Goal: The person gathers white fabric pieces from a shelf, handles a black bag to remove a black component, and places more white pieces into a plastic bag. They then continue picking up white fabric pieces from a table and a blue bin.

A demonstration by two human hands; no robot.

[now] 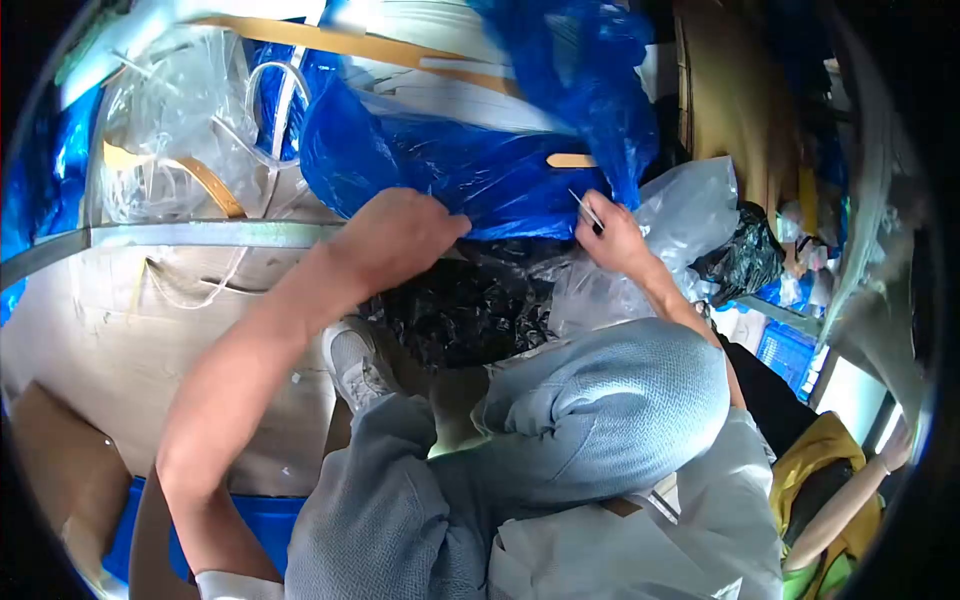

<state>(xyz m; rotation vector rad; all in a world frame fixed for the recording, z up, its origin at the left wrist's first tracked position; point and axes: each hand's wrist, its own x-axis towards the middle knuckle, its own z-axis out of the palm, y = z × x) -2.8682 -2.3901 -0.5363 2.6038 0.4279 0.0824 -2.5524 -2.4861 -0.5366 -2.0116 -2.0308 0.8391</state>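
A blue plastic bag [470,170] spreads in front of me, with white flat pieces [450,95] showing behind its open edge. My left hand [405,235] is closed at the bag's lower left edge, its fingertips pressed against the plastic. My right hand [614,238] is closed around a thin, pointed metal tool [590,212] with a dark part near the fingers; its exact kind is hard to make out. The tool's tip points up and left, close to the bag. A short tan strip [571,160] lies just above that tip.
Crumpled black plastic [470,310] lies below the blue bag. Clear plastic bags [690,215] sit at right, and another clear bag [180,110] with white and tan strips at upper left. A metal edge [220,234] runs along the left. Another person's arm [840,510] shows at lower right.
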